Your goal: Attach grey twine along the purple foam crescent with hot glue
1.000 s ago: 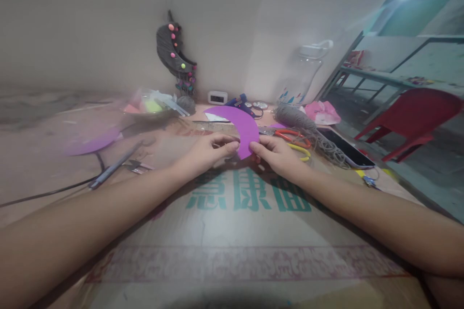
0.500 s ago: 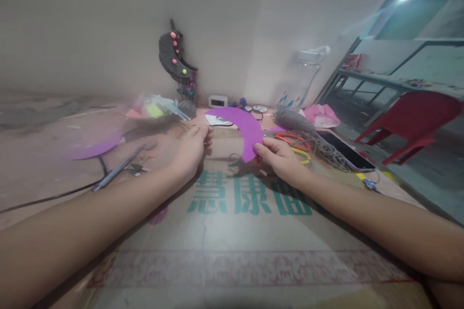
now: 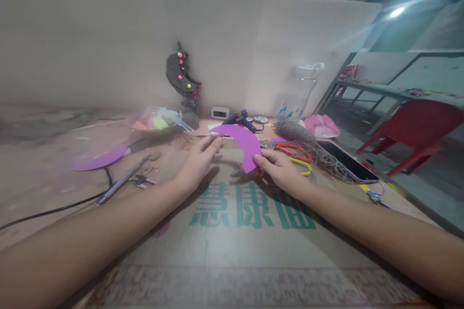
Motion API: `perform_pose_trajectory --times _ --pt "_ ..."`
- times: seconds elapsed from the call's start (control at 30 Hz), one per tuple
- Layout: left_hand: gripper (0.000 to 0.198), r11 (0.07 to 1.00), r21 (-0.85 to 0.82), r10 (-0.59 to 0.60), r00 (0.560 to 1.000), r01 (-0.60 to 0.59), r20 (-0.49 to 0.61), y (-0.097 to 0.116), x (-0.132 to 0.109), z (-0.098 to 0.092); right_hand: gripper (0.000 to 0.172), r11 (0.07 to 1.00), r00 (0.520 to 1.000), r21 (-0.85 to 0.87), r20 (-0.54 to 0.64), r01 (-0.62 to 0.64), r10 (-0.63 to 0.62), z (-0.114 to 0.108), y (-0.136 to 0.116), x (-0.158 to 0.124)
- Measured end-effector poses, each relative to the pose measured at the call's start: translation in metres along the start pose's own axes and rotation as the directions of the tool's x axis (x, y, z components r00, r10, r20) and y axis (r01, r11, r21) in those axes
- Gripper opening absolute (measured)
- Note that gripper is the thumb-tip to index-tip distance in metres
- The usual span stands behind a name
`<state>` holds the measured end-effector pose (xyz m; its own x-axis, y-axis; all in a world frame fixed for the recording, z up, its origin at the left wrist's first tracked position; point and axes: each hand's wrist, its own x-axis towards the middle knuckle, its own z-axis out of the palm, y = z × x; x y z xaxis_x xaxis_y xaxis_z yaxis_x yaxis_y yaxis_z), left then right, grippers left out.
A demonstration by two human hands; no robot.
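A purple paper crescent (image 3: 243, 141) is raised above the board, its curved outer edge toward the upper right. My right hand (image 3: 277, 166) pinches the crescent's lower end between thumb and fingers. Left of the crescent's hollow side, my left hand (image 3: 203, 159) is open, fingers slightly bent and apart from the paper. Just behind my right hand lie orange-handled pliers (image 3: 292, 148) and a yellow-handled tool (image 3: 302, 166). A dark tool tip (image 3: 237, 172) shows under the crescent's lower end, mostly hidden.
A grey decorated moon (image 3: 177, 75) stands against the wall, near a small clock (image 3: 220, 113) and a blue glue gun (image 3: 241, 118). To the right are a water bottle (image 3: 300, 89), grey yarn (image 3: 295, 130) and a phone (image 3: 346, 160). A utility knife (image 3: 123, 181) lies left.
The view has tilted up slightly, so everything sits lower. My left hand's fingers have spread a little. My right hand keeps its pinch on the crescent.
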<state>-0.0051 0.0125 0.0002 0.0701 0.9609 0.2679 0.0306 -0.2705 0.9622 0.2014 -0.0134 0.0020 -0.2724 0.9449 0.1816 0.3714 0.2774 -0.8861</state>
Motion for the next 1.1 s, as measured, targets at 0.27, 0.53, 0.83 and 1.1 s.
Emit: perform_pose_trajectory --times 0.27,0.53,0.83,1.1 --pt "0.027 0.999 0.03 -0.02 1.0 0.02 0.011 0.007 -0.005 0.001 0.04 0.999 0.998 -0.033 0.062 0.033 -0.031 0.0 0.0 0.0" --pt "0.027 0.997 -0.068 -0.037 0.991 0.028 -0.129 -0.017 0.008 -0.003 0.038 0.998 0.999 -0.037 -0.023 0.047 -0.048 -0.001 0.003 0.002" --pt "0.027 0.994 -0.102 -0.046 0.992 0.034 -0.114 -0.021 0.009 -0.003 0.039 0.993 0.969 -0.012 -0.221 0.114 -0.114 -0.007 0.003 0.002" --pt "0.034 0.995 -0.081 -0.062 0.993 0.054 -0.102 -0.026 0.011 -0.004 0.03 0.9 0.892 0.38 -0.452 0.213 -0.02 -0.021 0.023 0.019"
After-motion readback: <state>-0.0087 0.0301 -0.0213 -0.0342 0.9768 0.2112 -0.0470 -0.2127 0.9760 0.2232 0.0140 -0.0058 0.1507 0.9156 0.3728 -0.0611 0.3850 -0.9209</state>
